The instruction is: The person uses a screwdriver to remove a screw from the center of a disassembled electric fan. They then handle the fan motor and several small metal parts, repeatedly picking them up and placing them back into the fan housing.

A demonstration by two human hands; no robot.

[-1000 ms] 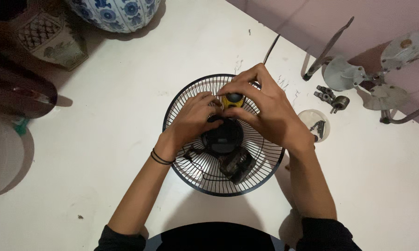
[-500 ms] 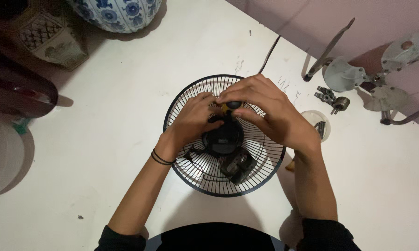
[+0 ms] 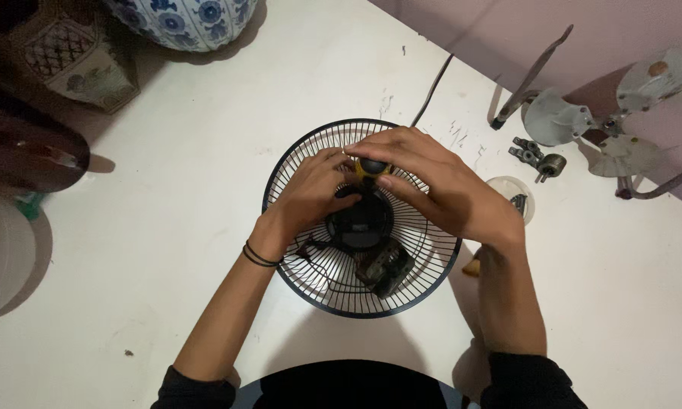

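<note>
Head view: screwdriver (image 3: 371, 168) upright, tip down, handle toward camera.

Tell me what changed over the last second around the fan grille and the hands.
Very little. The right hand shifted slightly on the yellow-and-black tool handle, keeping its grip. The left hand stayed pressed by the black motor hub. The fan grille, cable and metal parts on the white table did not move.
</note>
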